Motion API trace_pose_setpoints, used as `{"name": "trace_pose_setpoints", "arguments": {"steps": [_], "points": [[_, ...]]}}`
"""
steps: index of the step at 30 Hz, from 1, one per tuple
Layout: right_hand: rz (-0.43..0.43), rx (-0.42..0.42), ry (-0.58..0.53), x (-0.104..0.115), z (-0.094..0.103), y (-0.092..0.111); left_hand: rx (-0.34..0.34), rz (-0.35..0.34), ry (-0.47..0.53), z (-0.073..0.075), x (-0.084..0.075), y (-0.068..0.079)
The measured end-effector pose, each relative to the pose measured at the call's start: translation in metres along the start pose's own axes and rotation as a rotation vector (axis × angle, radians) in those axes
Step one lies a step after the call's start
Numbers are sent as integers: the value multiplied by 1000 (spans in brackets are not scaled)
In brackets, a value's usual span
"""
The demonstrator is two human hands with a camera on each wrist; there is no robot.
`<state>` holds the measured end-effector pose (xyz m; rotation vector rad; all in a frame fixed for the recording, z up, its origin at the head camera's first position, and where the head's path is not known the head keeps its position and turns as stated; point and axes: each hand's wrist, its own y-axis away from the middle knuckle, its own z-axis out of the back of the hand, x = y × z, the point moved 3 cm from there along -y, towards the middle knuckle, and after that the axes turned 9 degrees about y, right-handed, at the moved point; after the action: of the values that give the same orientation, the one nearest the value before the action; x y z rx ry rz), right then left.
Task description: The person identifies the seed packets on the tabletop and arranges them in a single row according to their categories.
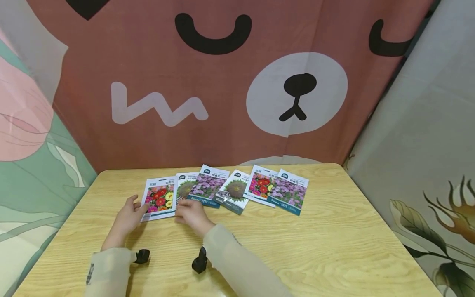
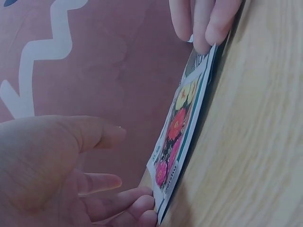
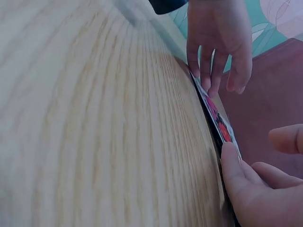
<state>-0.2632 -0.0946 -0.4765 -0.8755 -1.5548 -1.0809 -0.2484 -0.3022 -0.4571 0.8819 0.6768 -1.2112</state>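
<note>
My left hand (image 1: 128, 216) is at the left edge of a flower seed packet (image 1: 160, 199) with red, pink and yellow blooms. In the left wrist view its fingertips (image 2: 147, 208) meet the packet's edge, while the thumb stands apart. My right hand (image 1: 194, 215) is at the same packet's lower right corner, its fingertips (image 3: 229, 153) against the edge in the right wrist view. Partly covered beside it is a packet with a spiky brownish-green flower head (image 1: 183, 190). A purple-flower packet (image 1: 208, 185) overlaps that one.
Rightward the row goes on with another spiky-flower packet (image 1: 236, 190), a second red-bloom packet (image 1: 259, 187) and a second purple-flower packet (image 1: 290, 192), overlapping at their edges. They lie on a wooden table (image 1: 334, 243) before a pink bear-print curtain (image 1: 222, 144).
</note>
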Motion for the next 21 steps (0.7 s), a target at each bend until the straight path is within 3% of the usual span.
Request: {"name": "trace_pose_setpoints", "arguments": {"steps": [12, 21], "points": [[-16, -37, -11, -4, -9, 8, -21, -2, -47, 5, 2, 2], [-7, -68, -35, -8, -11, 12, 2, 14, -53, 6, 1, 3]]}}
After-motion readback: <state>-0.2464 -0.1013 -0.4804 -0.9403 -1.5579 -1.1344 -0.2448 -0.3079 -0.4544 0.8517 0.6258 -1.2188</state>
